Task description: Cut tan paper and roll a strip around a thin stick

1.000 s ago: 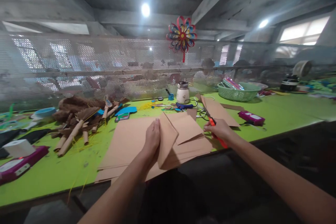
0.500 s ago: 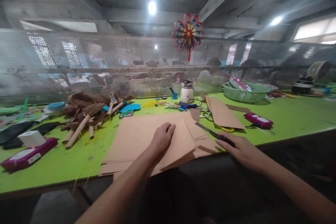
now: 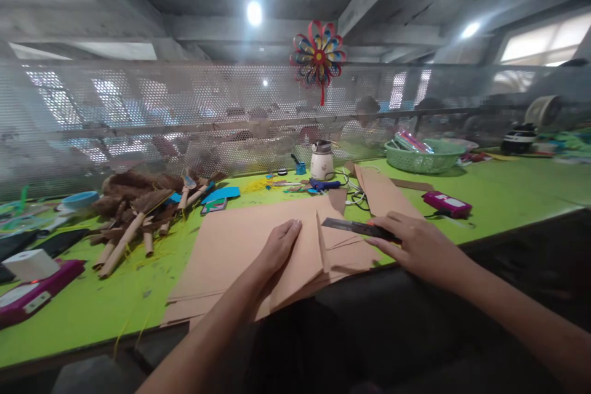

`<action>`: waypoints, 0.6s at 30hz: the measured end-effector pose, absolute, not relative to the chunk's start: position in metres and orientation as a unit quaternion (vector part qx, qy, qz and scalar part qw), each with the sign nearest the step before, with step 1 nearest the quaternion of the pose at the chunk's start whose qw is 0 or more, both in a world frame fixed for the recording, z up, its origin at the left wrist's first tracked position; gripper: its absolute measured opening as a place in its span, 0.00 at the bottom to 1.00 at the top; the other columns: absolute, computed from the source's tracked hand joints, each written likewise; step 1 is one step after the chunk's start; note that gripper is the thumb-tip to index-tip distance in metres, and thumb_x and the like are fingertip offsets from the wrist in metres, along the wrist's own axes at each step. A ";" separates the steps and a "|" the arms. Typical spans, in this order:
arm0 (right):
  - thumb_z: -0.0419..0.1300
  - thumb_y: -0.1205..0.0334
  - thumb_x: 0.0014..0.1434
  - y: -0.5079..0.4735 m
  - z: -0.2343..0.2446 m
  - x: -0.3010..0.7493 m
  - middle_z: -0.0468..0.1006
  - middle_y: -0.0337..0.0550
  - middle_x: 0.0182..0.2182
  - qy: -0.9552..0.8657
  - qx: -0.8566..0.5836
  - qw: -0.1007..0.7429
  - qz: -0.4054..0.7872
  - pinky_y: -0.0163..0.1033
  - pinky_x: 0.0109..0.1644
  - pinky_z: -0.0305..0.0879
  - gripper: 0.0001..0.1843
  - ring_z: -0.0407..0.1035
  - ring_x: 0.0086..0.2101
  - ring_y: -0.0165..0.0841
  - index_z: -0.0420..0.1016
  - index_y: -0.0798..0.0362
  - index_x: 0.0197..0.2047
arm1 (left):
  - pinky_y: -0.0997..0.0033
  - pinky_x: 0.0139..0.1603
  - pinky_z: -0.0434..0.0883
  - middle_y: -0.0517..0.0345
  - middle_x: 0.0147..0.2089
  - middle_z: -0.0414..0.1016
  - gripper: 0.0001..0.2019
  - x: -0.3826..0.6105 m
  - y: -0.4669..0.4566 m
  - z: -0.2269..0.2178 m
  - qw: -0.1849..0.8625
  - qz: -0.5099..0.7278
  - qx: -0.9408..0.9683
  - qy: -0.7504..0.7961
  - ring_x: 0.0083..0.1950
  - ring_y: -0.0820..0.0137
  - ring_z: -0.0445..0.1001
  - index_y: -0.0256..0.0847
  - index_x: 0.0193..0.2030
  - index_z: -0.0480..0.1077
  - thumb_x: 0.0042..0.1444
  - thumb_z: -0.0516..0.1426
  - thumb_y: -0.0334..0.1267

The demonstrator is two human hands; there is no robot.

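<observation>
Knife: one; the dark knife (image 3: 346, 226) lies across the right part of the brown paper, its long axis running left to right, the blade tip pointing left and sitting slightly farther than the handle end.
Blade and paper: the tip is just beside the lifted right edge of the top sheet (image 3: 300, 265); whether they touch, I cannot tell.
Top sheet: one, long axis running from near left to far right, its right edge raised off the paper stack (image 3: 226, 237); the number of sheets beneath cannot be counted.
Right hand: the right hand (image 3: 410, 240) is closed around the knife handle, thumb on the near side and fingers on the far side.
Left hand: the left hand (image 3: 281, 246) rests on the top sheet with its fingers close together and partly curled.
Loose brown piece: one brown piece (image 3: 388, 191) to the right of the stack, running from far left to near right.
Purple boxes: two, a left box (image 3: 48, 289) at the near left bearing one white block (image 3: 31, 265), and a right box (image 3: 447, 204) at the right.
Far side: one white jug (image 3: 322, 165), one blue glue gun (image 3: 325, 184), one green basket (image 3: 418, 161) farther right.
Above: one flower-shaped pinwheel (image 3: 318, 56).
</observation>
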State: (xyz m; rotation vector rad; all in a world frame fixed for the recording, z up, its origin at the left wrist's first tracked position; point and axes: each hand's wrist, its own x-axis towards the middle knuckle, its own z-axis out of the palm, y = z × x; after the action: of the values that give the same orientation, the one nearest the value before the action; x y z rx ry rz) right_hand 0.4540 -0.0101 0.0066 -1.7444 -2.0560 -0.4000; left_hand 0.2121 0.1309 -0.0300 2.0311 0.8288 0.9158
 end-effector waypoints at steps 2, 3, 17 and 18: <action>0.52 0.50 0.62 -0.010 0.010 0.453 0.75 0.46 0.35 -0.743 -0.615 0.212 -0.158 0.43 0.40 0.67 0.16 0.72 0.35 0.39 0.72 0.51 0.45 | 0.67 0.42 0.64 0.55 0.32 0.71 0.22 0.211 0.128 -0.026 0.397 0.346 0.793 0.306 0.36 0.66 0.67 0.37 0.30 0.69 0.60 0.45 0.53; 0.53 0.50 0.62 -0.010 0.012 0.452 0.75 0.46 0.34 -0.743 -0.610 0.220 -0.163 0.42 0.40 0.66 0.16 0.72 0.35 0.39 0.72 0.51 0.45 | 0.67 0.43 0.65 0.55 0.32 0.72 0.22 0.210 0.127 -0.024 0.405 0.343 0.793 0.300 0.36 0.66 0.68 0.37 0.31 0.70 0.59 0.46 0.53; 0.56 0.60 0.61 -0.006 0.065 0.469 0.74 0.45 0.31 -0.795 -0.421 0.198 -0.389 0.41 0.38 0.58 0.08 0.66 0.35 0.37 0.73 0.53 0.40 | 0.70 0.44 0.67 0.55 0.32 0.74 0.23 0.204 0.124 -0.013 0.419 0.242 0.840 0.247 0.38 0.65 0.71 0.40 0.32 0.75 0.60 0.45 0.52; 0.56 0.62 0.61 -0.005 0.069 0.470 0.75 0.45 0.31 -0.796 -0.409 0.190 -0.403 0.41 0.38 0.58 0.07 0.66 0.35 0.37 0.73 0.53 0.40 | 0.70 0.44 0.67 0.55 0.33 0.75 0.22 0.205 0.124 -0.013 0.420 0.243 0.839 0.246 0.38 0.65 0.71 0.40 0.31 0.75 0.60 0.45 0.51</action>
State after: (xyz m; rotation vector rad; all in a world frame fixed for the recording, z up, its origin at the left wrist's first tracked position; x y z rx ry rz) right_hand 0.4698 -0.0052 0.0685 -1.1506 -2.2378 -1.1322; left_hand 0.2046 0.1239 -0.0127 2.1030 0.6163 0.6085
